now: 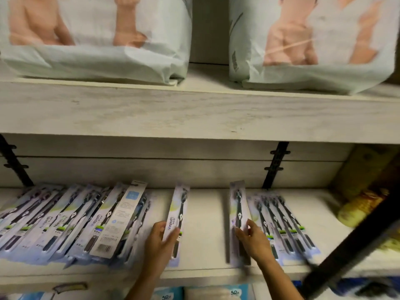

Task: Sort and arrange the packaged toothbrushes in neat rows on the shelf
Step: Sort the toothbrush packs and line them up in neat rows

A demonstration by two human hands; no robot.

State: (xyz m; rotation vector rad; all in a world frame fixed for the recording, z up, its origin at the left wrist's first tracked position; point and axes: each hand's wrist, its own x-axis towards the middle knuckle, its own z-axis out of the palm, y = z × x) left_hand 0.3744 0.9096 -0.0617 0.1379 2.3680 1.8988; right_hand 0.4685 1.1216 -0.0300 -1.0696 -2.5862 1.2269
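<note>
On the shelf the left hand grips the left pack and the right hand seemingly pinches the right pack, best slid flat, parallel, snug against the right-side row.

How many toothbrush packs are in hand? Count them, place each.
2. One toothbrush pack lies mid-shelf, gripped by the left hand; the other pack is pinched by the right hand, beside the right row. Any beneath would be hidden.

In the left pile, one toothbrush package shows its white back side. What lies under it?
The reversed package rests on other toothbrush packages, face up and overlapping. Their parts beneath it are covered, so how many it lies on cannot be told.
</note>
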